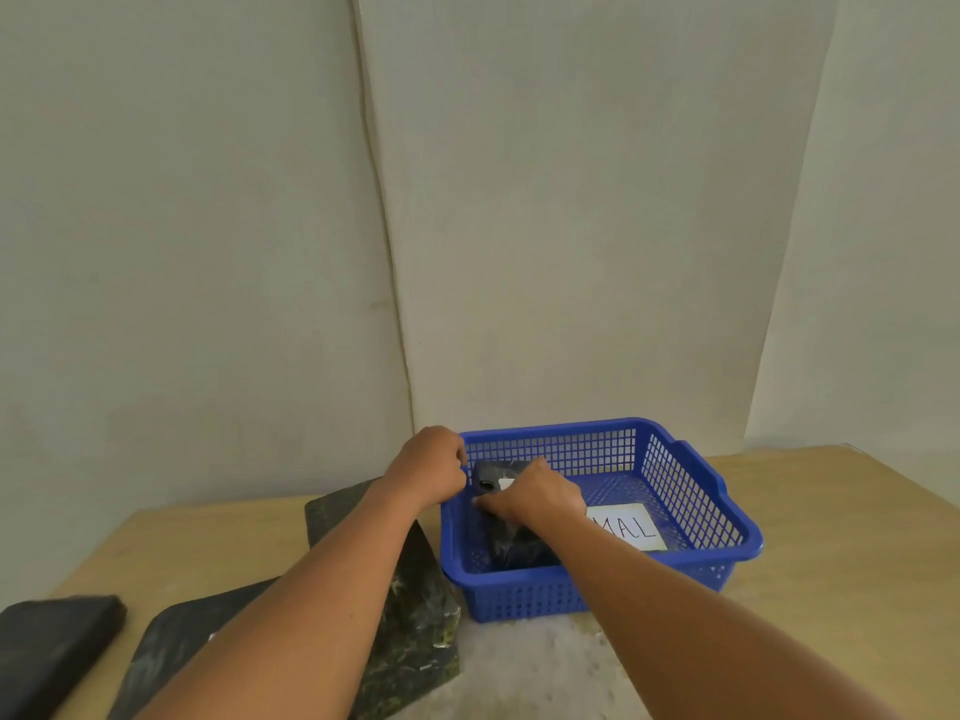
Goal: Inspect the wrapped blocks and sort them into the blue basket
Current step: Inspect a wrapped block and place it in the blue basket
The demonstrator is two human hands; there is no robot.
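Note:
A blue mesh basket (pixel 691 485) stands on the wooden table at centre right. Inside it, along the left wall, lies a block wrapped in dark plastic (pixel 511 548), with a white patch showing near its far end. My right hand (pixel 540 493) rests on top of this block with fingers curled over it. At the basket's far left corner, my left hand (pixel 434 467) has its fingers curled over the rim. A large wrapped block (pixel 415 605) with greenish mottling stands just left of the basket, partly behind my left forearm.
Two more dark wrapped blocks lie on the table at lower left, one flat (pixel 171 652) and one at the frame edge (pixel 52 646). A white paper label (pixel 631 527) with handwriting lies on the basket floor. Pale boards form the wall behind.

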